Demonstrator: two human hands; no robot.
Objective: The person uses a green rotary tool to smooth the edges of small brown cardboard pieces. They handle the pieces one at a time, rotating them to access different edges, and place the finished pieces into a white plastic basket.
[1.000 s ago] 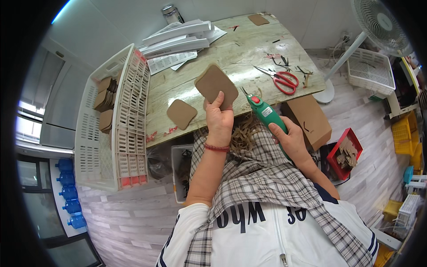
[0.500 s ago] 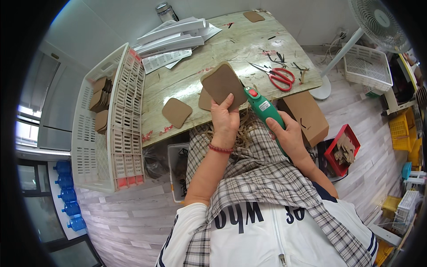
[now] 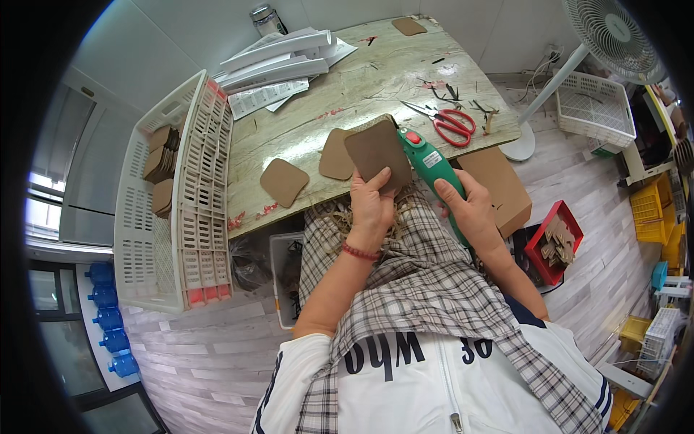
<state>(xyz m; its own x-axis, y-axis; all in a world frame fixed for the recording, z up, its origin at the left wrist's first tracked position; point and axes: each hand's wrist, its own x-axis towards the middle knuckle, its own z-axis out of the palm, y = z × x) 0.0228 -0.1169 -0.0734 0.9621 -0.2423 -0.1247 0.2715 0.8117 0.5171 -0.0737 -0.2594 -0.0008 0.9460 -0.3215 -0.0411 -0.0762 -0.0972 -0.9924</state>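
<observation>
My left hand [image 3: 371, 206] pinches a brown rounded-square pad [image 3: 376, 150] at its near edge, thumb on top. Its material looks like leather or board; I cannot tell which. Closed round a green handheld power cutter [image 3: 434, 165] with a red button is my right hand [image 3: 473, 210]. The cutter's head meets the pad's upper right edge, and its blade is mostly hidden there. Two similar pads, one partly covered [image 3: 333, 158] and one bare [image 3: 284, 182], lie on the table to the left. Thin tan trimmings [image 3: 334, 219] hang over my checked apron [image 3: 426, 249].
Red-handled scissors [image 3: 454, 128] and dark scraps lie on the table [image 3: 289, 134], with papers [image 3: 275, 65] at the far left. A white crate [image 3: 206, 195] holding brown pads stands left. Right are a cardboard box [image 3: 499, 188], a red box [image 3: 555, 246] and a fan [image 3: 614, 36].
The held pad has come nearer to me and slightly right, turning a little along the cutter's head. More of the pad behind it shows. My right hand keeps its grip on the cutter.
</observation>
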